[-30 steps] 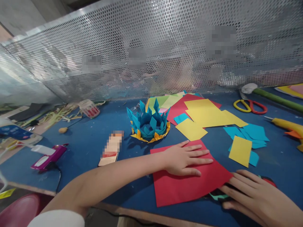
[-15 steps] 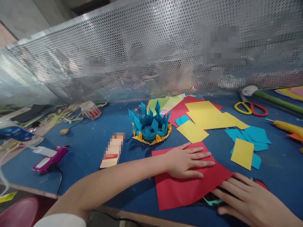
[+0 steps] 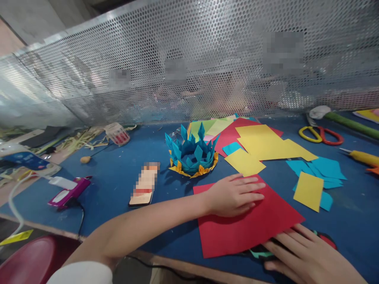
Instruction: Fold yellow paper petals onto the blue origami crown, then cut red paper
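Nearest is the right hand [image 3: 302, 252], at the near right edge of the red sheet [image 3: 237, 234]. Its fingers are stretched and close together, and the tips are partly hidden under this edge, so I cannot tell if they pinch the paper. Partly covered by this hand is a dark object [image 3: 260, 254] with green and red parts; its full shape I cannot tell. The red sheet is of smooth, matt paper, with straight edges, and it lies on the blue table [image 3: 103, 173]. The left hand [image 3: 232, 197] rests palm down on the far half of the red sheet, its fingers stretched and only slightly apart.

Left of the red sheet is a flat phone [image 3: 145, 183], its screen partly blurred. Farther left is a shiny purple case [image 3: 71, 193]. Just beyond the red sheet stands a paper crown [image 3: 198, 154], with sharply folded blue points and small orange-yellow folds around its base. Right of the sheet, a small yellow rectangle [image 3: 309, 191] lies on thin blue scraps [image 3: 330, 169], and farther right is a yellow glue gun [image 3: 365, 157] with a thin metal tip. Beyond the sheet, flat yellow pieces [image 3: 263, 142] overlap; scissors [image 3: 331, 138] with looped handles lie to their right. Farthest behind the sheet is a silvery metal screen [image 3: 207, 31], full of round holes.
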Action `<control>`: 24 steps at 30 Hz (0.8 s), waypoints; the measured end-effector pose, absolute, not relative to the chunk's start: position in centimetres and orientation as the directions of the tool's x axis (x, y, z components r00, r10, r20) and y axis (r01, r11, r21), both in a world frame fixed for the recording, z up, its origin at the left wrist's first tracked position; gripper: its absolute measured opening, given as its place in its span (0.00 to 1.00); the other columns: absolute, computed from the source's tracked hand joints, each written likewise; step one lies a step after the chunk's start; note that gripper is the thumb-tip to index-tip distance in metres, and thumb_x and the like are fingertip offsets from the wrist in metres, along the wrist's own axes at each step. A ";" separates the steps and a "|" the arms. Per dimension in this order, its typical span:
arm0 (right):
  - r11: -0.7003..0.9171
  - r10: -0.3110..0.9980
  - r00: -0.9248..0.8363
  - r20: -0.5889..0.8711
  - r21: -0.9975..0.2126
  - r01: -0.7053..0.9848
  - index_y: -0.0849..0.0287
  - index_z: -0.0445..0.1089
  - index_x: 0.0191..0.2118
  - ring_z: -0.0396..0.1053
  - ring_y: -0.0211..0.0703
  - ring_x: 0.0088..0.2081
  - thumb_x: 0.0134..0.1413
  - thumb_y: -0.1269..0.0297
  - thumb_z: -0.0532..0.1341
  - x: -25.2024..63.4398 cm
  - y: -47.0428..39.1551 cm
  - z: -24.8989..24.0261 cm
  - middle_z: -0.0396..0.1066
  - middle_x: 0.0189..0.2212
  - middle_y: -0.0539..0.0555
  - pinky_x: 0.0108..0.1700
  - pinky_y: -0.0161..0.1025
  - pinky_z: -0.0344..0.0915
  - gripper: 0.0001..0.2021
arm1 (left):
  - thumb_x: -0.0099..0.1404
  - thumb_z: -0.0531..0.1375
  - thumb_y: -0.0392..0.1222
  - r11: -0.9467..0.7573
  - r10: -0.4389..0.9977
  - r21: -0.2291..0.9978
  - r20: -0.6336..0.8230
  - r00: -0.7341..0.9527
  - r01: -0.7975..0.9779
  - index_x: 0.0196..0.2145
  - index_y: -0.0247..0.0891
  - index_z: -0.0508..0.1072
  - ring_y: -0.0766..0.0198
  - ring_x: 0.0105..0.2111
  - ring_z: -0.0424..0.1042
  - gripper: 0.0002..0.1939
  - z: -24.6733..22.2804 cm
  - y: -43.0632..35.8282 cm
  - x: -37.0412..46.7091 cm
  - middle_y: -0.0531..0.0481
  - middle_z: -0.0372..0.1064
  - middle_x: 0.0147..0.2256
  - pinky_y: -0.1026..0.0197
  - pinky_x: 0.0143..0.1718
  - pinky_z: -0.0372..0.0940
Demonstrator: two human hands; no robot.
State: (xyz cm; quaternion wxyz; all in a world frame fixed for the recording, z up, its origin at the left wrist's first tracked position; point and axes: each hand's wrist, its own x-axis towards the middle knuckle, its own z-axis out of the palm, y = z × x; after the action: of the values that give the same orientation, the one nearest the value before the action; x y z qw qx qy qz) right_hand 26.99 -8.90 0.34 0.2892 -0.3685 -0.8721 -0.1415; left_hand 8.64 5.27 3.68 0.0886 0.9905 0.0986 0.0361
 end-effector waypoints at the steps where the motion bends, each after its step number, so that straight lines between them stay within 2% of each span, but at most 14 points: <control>1: 0.692 0.565 -0.569 0.597 0.034 0.722 0.45 0.75 0.32 0.70 0.40 0.35 0.74 0.62 0.39 27.0 -9.1 0.2 0.78 0.33 0.42 0.48 0.46 0.53 0.29 | 0.76 0.41 0.43 -0.958 0.233 0.184 0.057 0.971 0.219 0.60 0.34 0.67 0.62 0.69 0.45 0.24 3.7 5.0 8.1 0.47 0.52 0.67 0.54 0.69 0.38; 3: 0.690 0.565 -0.578 0.589 0.046 0.722 0.44 0.75 0.32 0.70 0.40 0.36 0.74 0.64 0.37 27.0 -9.1 0.3 0.77 0.33 0.43 0.47 0.46 0.54 0.30 | 0.76 0.42 0.45 -0.945 0.276 0.193 0.046 0.960 0.263 0.59 0.33 0.68 0.59 0.69 0.47 0.24 3.7 4.4 6.8 0.45 0.56 0.66 0.51 0.69 0.41; 6: 0.702 0.530 -0.622 0.576 0.115 0.703 0.44 0.76 0.38 0.70 0.40 0.38 0.74 0.64 0.39 27.2 -8.6 1.2 0.77 0.35 0.43 0.48 0.46 0.54 0.28 | 0.74 0.47 0.56 -0.926 0.310 0.231 0.012 0.951 0.299 0.66 0.38 0.59 0.52 0.70 0.44 0.29 3.5 3.8 4.7 0.47 0.48 0.68 0.42 0.68 0.40; 8: 0.743 0.455 -0.717 0.528 0.219 0.632 0.45 0.76 0.41 0.71 0.39 0.39 0.74 0.63 0.42 27.5 -8.1 2.0 0.78 0.39 0.41 0.47 0.45 0.56 0.24 | 0.73 0.47 0.58 -0.904 0.330 0.276 -0.029 0.944 0.325 0.68 0.42 0.53 0.52 0.70 0.39 0.31 3.3 3.6 3.8 0.49 0.42 0.70 0.40 0.68 0.36; 11: 0.779 0.376 -0.808 0.454 0.317 0.541 0.47 0.75 0.44 0.72 0.38 0.41 0.73 0.61 0.45 28.2 -7.4 2.6 0.77 0.44 0.39 0.45 0.46 0.57 0.20 | 0.73 0.48 0.57 -0.885 0.344 0.309 -0.070 0.936 0.348 0.69 0.43 0.51 0.53 0.71 0.35 0.31 3.2 3.6 3.5 0.50 0.39 0.70 0.42 0.68 0.30; 16: 0.779 0.337 -0.811 0.479 0.343 0.526 0.45 0.76 0.41 0.73 0.44 0.40 0.72 0.66 0.45 28.1 -7.5 2.5 0.77 0.45 0.41 0.44 0.49 0.57 0.21 | 0.73 0.48 0.56 -0.889 0.327 0.315 -0.072 0.942 0.332 0.69 0.42 0.51 0.55 0.71 0.34 0.31 3.2 3.9 3.8 0.50 0.38 0.71 0.43 0.68 0.27; 21: 0.757 0.353 -0.809 0.470 0.365 0.542 0.50 0.76 0.44 0.73 0.44 0.37 0.71 0.62 0.48 27.0 -7.6 2.5 0.79 0.39 0.47 0.41 0.47 0.60 0.18 | 0.74 0.48 0.55 -0.891 0.320 0.316 -0.069 0.945 0.325 0.69 0.42 0.51 0.55 0.71 0.34 0.31 3.2 4.0 3.8 0.50 0.38 0.71 0.43 0.68 0.27; 24: 0.755 0.347 -0.799 0.491 0.359 0.549 0.51 0.76 0.43 0.74 0.43 0.36 0.71 0.64 0.46 26.8 -7.6 2.5 0.79 0.38 0.48 0.41 0.47 0.59 0.19 | 0.74 0.48 0.56 -0.894 0.316 0.311 -0.071 0.946 0.322 0.69 0.43 0.51 0.55 0.71 0.34 0.31 3.2 4.0 3.9 0.51 0.37 0.71 0.44 0.68 0.27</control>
State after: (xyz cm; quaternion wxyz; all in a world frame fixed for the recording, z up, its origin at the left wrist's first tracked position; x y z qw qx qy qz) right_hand 26.80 -7.55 2.54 0.2017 -0.2447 -0.9149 -0.2499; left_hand 3.86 3.97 3.23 0.1614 0.9732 0.1638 -0.0095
